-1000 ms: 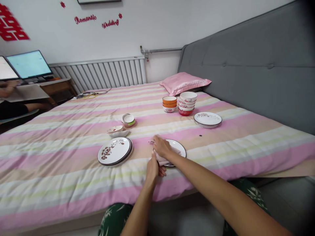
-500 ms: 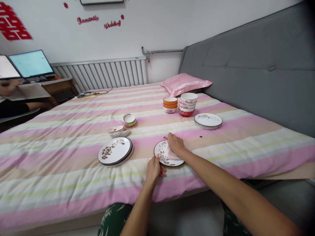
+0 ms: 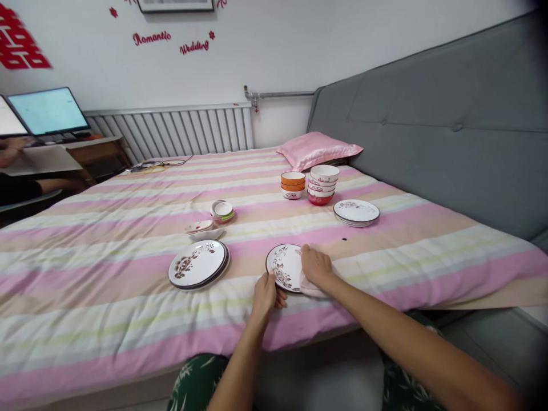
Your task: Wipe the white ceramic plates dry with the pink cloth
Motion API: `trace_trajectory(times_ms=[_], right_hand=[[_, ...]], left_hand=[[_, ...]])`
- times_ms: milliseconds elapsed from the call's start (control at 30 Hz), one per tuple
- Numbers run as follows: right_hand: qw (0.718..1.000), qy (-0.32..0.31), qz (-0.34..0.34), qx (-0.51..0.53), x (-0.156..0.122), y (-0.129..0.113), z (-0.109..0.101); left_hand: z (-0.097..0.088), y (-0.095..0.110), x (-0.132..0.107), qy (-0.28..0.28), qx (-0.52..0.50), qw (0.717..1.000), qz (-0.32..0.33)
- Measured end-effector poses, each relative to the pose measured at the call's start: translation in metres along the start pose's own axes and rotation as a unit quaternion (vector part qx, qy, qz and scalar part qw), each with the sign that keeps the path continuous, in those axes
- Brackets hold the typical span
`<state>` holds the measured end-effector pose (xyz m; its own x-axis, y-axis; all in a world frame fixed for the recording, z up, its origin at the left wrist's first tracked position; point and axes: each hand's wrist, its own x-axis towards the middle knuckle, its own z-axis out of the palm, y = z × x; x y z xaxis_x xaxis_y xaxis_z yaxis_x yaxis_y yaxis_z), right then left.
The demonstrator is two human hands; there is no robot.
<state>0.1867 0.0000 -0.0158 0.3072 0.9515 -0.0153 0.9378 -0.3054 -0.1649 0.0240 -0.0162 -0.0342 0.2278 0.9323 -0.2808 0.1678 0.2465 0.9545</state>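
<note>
A white plate (image 3: 286, 264) with brown flowers and a dark rim lies near the bed's front edge. My left hand (image 3: 267, 292) grips its lower left rim, thumb on top and fingers beneath. Over the plate's right side, my right hand (image 3: 315, 266) presses down with its fingers closed on a pale pink cloth (image 3: 309, 287). The cloth hangs past the plate's right rim, and the hand hides part of it. To the left of my left hand sits a stack of similar flowered plates (image 3: 197, 264).
Small dishes (image 3: 221, 209) and angular dishes (image 3: 201, 229) lie beyond the left plates. Orange bowls (image 3: 293, 181), a taller bowl stack (image 3: 323, 185) and more plates (image 3: 356, 211) stand farther back, near a pink pillow (image 3: 319, 149). A person (image 3: 17, 151) sits by monitors at far left.
My right hand has slid with the cloth toward the plate's right rim, uncovering more of its middle. My left hand keeps its hold on the left rim. The view has shifted slightly.
</note>
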Motion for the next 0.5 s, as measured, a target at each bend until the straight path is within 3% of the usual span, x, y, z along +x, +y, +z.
trace_trajectory(times_ms=[267, 500], right_hand=[[0.998, -0.048, -0.037, 0.021, -0.026, -0.006, -0.011], [0.99, -0.056, -0.126, 0.044, -0.052, -0.018, -0.017]], left_hand=[[0.0, 0.0, 0.0, 0.007, 0.001, 1.0, -0.001], [0.001, -0.002, 0.001, 0.017, 0.011, 1.0, -0.003]])
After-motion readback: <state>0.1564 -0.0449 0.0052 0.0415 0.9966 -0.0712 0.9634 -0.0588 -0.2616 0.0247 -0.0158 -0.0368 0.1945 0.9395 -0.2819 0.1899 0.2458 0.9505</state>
